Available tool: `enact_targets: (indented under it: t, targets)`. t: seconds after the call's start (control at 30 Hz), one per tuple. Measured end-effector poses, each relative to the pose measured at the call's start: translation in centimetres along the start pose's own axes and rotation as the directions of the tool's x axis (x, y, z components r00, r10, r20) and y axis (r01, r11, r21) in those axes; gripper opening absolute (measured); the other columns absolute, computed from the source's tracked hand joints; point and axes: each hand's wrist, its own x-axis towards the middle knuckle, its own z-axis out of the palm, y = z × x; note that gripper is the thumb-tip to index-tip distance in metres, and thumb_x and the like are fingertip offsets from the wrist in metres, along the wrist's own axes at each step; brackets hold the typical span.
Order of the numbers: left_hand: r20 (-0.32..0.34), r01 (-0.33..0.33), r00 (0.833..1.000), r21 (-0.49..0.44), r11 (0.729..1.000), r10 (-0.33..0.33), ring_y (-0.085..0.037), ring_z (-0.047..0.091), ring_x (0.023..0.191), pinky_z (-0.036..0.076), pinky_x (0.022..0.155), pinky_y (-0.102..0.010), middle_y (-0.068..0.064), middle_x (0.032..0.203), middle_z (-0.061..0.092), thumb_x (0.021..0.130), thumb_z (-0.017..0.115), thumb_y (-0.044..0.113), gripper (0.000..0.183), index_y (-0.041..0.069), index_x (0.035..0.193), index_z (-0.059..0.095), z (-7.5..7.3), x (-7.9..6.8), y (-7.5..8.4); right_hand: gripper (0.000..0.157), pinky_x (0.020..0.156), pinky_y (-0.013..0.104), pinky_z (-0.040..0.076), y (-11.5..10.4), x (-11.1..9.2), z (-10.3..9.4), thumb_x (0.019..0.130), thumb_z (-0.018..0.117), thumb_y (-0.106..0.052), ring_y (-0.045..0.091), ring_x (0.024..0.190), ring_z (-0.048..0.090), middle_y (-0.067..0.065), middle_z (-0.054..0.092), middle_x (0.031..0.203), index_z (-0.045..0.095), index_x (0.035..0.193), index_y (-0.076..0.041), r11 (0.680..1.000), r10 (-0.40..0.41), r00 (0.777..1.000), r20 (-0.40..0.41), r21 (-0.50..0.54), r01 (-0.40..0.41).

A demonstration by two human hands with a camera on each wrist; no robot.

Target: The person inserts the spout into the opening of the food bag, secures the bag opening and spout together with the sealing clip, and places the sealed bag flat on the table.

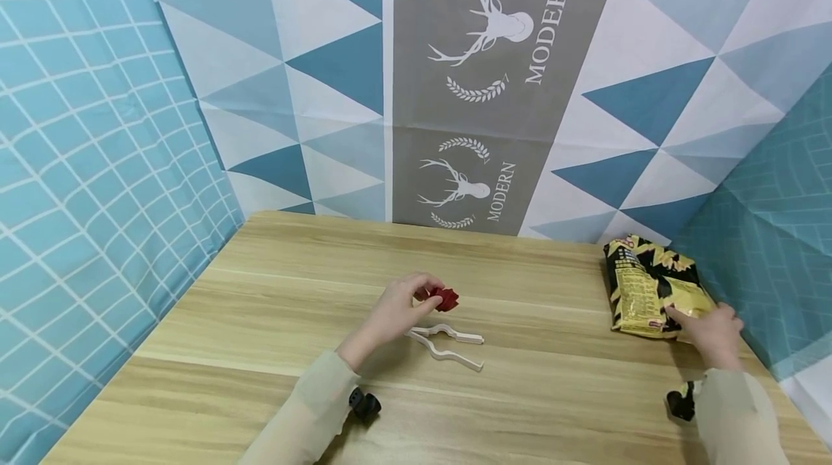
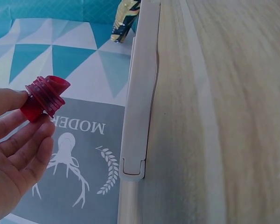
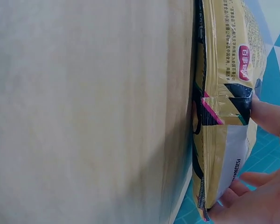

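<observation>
Clip [image 1: 447,354] (white, splayed) on table [image 1: 533,393] near red spout [image 1: 447,299] in left grip [image 1: 396,311]

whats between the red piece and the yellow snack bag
Only bare wooden tabletop shows between the red piece and the yellow snack bag in the head view; the white clip lies off that line, nearer the person.
</observation>
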Motion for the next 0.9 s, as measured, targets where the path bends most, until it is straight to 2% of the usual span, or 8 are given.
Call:
enact_targets:
  t: [0.3, 0.57, 0.63, 0.77, 0.8, 0.83, 0.9]
  targets:
    - [0.005, 0.005, 1.0, -0.001, 1.0, -0.005, -0.003, 0.053, 0.072, 0.045, 0.065, -0.02, 0.008, 0.086, 0.059, 0.081, 0.058, 0.021, 0.017, 0.014, 0.096, 0.058, -0.2, 0.1, 0.1, 0.113, 0.072, 0.06, 0.029, 0.4, 0.1, -0.3, 0.069, 0.053, -0.059, 0.055, 0.103, 0.014, 0.044, -0.002, 0.122, -0.01, 0.126, 0.016, 0.998, 0.004, 0.999, 0.041, 0.066, -0.007]
    - [0.01, 0.025, 1.0, -0.01, 1.0, -0.025, -0.004, 0.053, 0.073, 0.045, 0.066, -0.023, 0.008, 0.087, 0.058, 0.081, 0.057, 0.022, 0.019, 0.014, 0.098, 0.058, -0.2, 0.1, 0.2, 0.111, 0.074, 0.059, 0.028, 0.8, 0.3, -0.3, 0.068, 0.053, -0.061, 0.054, 0.101, 0.014, 0.044, -0.004, 0.121, -0.007, 0.129, 0.01, 0.993, -0.031, 0.998, 0.063, 0.113, 0.023]
    - [0.01, 0.027, 1.0, -0.009, 1.0, -0.027, -0.004, 0.053, 0.073, 0.045, 0.066, -0.023, 0.008, 0.087, 0.058, 0.081, 0.058, 0.022, 0.018, 0.014, 0.098, 0.058, -0.2, 0.2, 0.3, 0.11, 0.067, 0.055, 0.031, 0.9, 0.5, -0.2, 0.068, 0.053, -0.06, 0.052, 0.099, 0.017, 0.043, -0.002, 0.12, -0.006, 0.13, 0.009, 0.992, -0.025, 0.998, 0.053, 0.122, 0.018]
    - [0.015, 0.024, 1.0, -0.008, 1.0, -0.024, -0.005, 0.053, 0.073, 0.045, 0.066, -0.023, 0.008, 0.087, 0.058, 0.081, 0.057, 0.022, 0.018, 0.014, 0.098, 0.058, -0.3, 0.2, 0.3, 0.111, 0.065, 0.051, 0.032, 1.5, 0.8, 0.1, 0.066, 0.057, -0.06, 0.048, 0.096, 0.018, 0.041, 0.001, 0.12, -0.005, 0.132, 0.005, 0.985, -0.048, 0.998, 0.05, 0.17, 0.038]
    - [0.017, 0.022, 1.0, -0.011, 1.0, -0.022, -0.005, 0.053, 0.073, 0.045, 0.066, -0.023, 0.008, 0.087, 0.058, 0.081, 0.058, 0.022, 0.018, 0.014, 0.098, 0.058, -0.3, 0.2, 0.3, 0.108, 0.064, 0.049, 0.034, 1.5, 0.9, 0.2, 0.066, 0.057, -0.058, 0.046, 0.097, 0.021, 0.04, 0.007, 0.12, 0.0, 0.133, 0.003, 0.983, -0.064, 0.997, 0.041, 0.176, 0.056]
    - [0.02, 0.02, 1.0, -0.013, 1.0, -0.019, -0.005, 0.053, 0.073, 0.046, 0.066, -0.024, 0.008, 0.087, 0.058, 0.081, 0.057, 0.022, 0.019, 0.014, 0.098, 0.058, -0.3, 0.2, 0.3, 0.106, 0.066, 0.05, 0.035, 1.7, 1.0, 0.3, 0.066, 0.058, -0.058, 0.045, 0.098, 0.024, 0.038, 0.012, 0.12, 0.003, 0.134, 0.002, 0.98, -0.079, 0.996, 0.044, 0.187, 0.07]
    - [0.022, 0.015, 1.0, -0.012, 1.0, -0.015, -0.005, 0.053, 0.073, 0.045, 0.066, -0.023, 0.007, 0.088, 0.059, 0.081, 0.057, 0.022, 0.019, 0.014, 0.098, 0.058, -0.3, 0.2, 0.3, 0.106, 0.068, 0.05, 0.036, 1.7, 0.9, 0.3, 0.068, 0.057, -0.056, 0.045, 0.1, 0.026, 0.037, 0.011, 0.121, 0.001, 0.133, 0.005, 0.975, -0.098, 0.993, 0.068, 0.205, 0.083]
